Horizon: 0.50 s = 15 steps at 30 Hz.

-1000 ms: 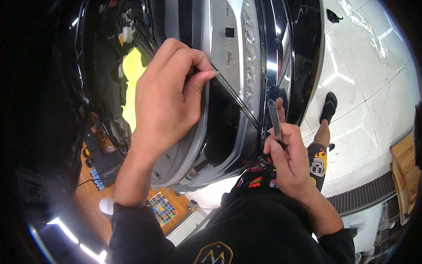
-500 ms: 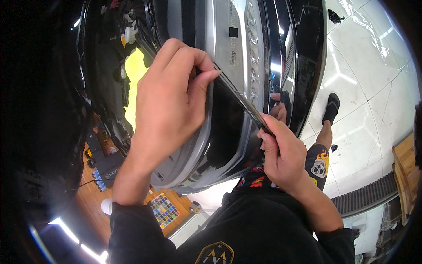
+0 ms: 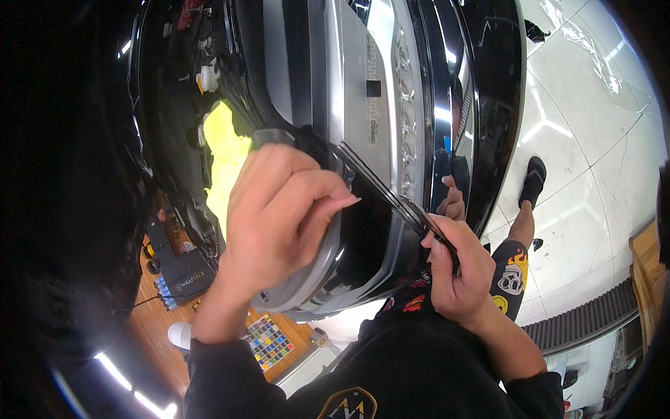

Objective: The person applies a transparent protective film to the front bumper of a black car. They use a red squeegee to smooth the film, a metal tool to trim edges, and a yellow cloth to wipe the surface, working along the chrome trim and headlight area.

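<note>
My right hand (image 3: pixel 460 272) grips the near end of a thin, dark strip (image 3: pixel 380 180) with several parallel edges, thumb and fingers pressed around it. The strip slants up and left over the glossy black and silver front of a car (image 3: pixel 356 244). My left hand (image 3: pixel 279 216) is just left of the strip and apart from it. Its thumb and forefinger are pinched together, the other fingers curled; what they hold, if anything, I cannot make out. A dark grey piece (image 3: pixel 273 137) shows beyond the knuckles; whether the hand touches it is unclear.
A bright yellow cloth (image 3: pixel 222 157) lies by the car's opened dark bay, behind my left hand. At lower left are a black case (image 3: pixel 185 276) and a colour-swatch board (image 3: pixel 269 342) on wood. White tiles (image 3: pixel 565 146) and a dark ribbed strip (image 3: pixel 586 321) lie to the right.
My left hand has let go of the strip's far end and moved down toward me. My right hand, still gripping the strip, has shifted slightly right and down. The view has shifted a little.
</note>
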Tool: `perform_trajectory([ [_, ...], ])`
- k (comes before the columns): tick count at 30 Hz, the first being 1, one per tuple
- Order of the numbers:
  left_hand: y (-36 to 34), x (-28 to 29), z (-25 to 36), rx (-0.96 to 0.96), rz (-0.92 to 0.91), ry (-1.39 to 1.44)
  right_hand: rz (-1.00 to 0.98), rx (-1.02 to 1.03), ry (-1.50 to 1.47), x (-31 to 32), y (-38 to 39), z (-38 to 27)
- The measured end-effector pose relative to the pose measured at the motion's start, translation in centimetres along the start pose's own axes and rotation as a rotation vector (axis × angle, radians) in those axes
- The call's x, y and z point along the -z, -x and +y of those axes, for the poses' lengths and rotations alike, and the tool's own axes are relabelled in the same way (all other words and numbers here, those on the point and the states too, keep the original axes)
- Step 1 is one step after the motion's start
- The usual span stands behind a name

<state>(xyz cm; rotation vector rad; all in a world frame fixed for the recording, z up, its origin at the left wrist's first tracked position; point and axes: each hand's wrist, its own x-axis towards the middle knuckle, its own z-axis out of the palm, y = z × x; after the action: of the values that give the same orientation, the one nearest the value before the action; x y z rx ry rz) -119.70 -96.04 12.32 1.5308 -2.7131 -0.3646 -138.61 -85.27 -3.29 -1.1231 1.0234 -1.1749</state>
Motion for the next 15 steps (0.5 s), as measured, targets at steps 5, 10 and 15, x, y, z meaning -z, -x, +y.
perform_trajectory([
  [5, 0.1, -0.3, -0.3, 0.032, 0.063, 0.047, -0.006, 0.117, 0.043, -0.2, -0.5, 0.4],
  [10, -1.2, -0.1, 0.0, 0.165, 0.072, 0.128, -0.090, 0.196, 0.136, -1.2, -2.6, -0.4],
  [15, -2.4, 0.4, 0.4, 0.230, 0.004, 0.159, -0.196, 0.256, 0.323, -2.2, -4.0, -1.2],
])
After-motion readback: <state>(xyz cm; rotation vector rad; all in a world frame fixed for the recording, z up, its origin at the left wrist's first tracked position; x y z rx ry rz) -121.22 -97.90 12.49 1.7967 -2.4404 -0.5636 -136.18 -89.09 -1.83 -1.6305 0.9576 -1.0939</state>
